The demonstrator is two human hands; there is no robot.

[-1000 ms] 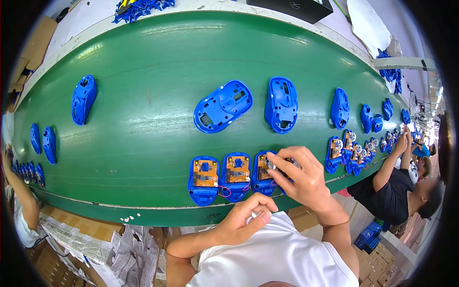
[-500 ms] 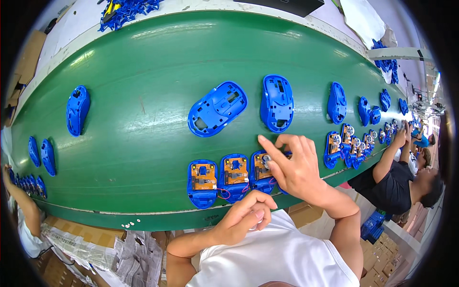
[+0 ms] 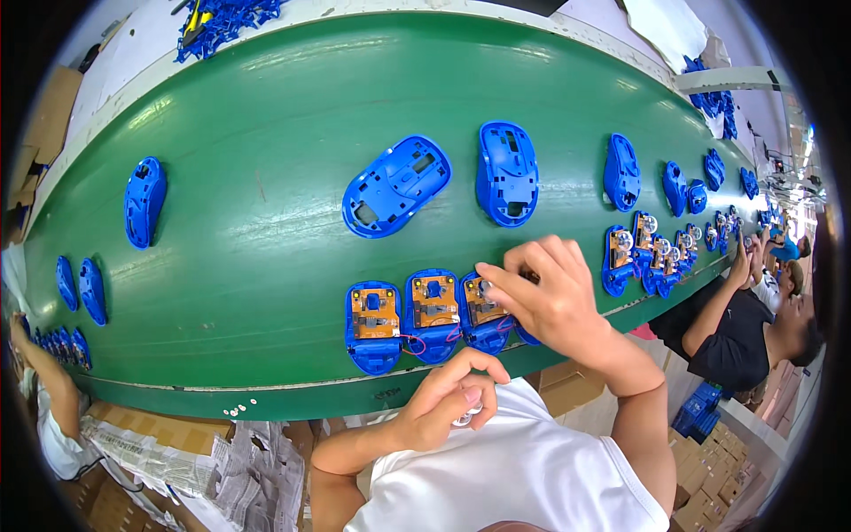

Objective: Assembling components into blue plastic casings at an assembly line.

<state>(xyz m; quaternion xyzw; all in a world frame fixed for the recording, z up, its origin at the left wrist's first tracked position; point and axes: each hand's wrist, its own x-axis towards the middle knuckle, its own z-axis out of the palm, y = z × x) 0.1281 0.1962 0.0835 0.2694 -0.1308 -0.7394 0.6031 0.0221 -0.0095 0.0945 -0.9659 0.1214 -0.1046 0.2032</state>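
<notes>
Three blue mouse bases stand in a row near the belt's front edge: a left one (image 3: 373, 357), a middle one (image 3: 433, 349) and a right one (image 3: 486, 339), each with an orange-brown circuit board. My right hand (image 3: 554, 297) is over the right one, thumb and index finger closed about a clear round wheel (image 3: 487, 286) on its board; the fingers partly hide it. Part of another blue base shows under this hand. Closer to my body, my left hand (image 3: 443, 403) is curled, off the belt, around clear round wheels (image 3: 464, 415); how many is hidden.
Blue mouse top shells (image 3: 397, 186) lie across the green belt (image 3: 266, 293). Farther right are bases with clear wheels (image 3: 619, 257), beside a co-worker in black (image 3: 736, 341). Another person's arm (image 3: 49, 372) is at far left. Small white pieces (image 3: 239, 408) sit on the front edge.
My right thumb and index finger have closed in on the wheel at the right base. The left hand has opened slightly, showing more of the clear wheels. The view has shifted a little.
</notes>
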